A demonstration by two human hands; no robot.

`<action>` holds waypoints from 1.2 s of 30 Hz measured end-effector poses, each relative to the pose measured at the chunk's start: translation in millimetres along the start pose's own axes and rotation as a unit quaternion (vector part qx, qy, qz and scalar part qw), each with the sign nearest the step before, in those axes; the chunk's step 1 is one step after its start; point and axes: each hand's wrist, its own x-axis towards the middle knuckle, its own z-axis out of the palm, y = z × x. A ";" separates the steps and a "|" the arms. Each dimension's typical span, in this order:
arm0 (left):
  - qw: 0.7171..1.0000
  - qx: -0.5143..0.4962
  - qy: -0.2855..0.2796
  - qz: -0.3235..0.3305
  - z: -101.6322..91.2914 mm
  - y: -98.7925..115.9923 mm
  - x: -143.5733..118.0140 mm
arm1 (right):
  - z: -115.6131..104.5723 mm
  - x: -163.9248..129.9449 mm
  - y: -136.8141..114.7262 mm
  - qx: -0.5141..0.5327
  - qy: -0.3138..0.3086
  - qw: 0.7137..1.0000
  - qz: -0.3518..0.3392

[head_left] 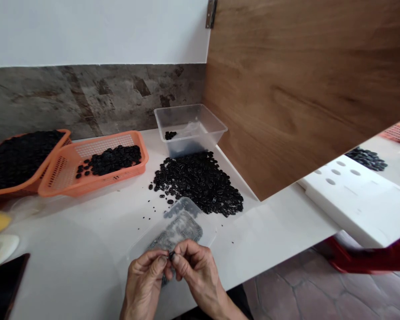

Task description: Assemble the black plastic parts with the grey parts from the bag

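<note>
Both hands meet at the near edge of the table (86,249), the left hand (145,280) and right hand (198,275) pinching one small black piece (171,255) between their fingertips, closed together on it. It looks like a fitting or checking step, one piece at a time, though the piece is too small to tell more. Just beyond the fingers lies a clear bag (176,229) of grey bits. Farther off, a black pile (200,180) spreads before a clear tub (190,126). To the far left stand two orange baskets (63,178), both holding black pieces. A next move would call for fine fingertip control, keeping the piece from slipping.
</note>
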 end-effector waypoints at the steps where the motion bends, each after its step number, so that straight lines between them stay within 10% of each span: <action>1: 1.000 -0.002 0.002 0.002 -0.1 -0.5 -0.3 | 0.5 0.1 -0.3 -0.004 0.000 1.000 0.000; 23: 0.985 0.132 0.011 0.106 -5.5 -2.9 -2.1 | -0.3 -2.6 1.6 -0.173 0.013 0.983 -0.059; 36: 0.980 0.137 0.093 0.111 12.3 1.4 -10.0 | -3.3 2.2 12.2 -0.029 0.027 0.999 -0.021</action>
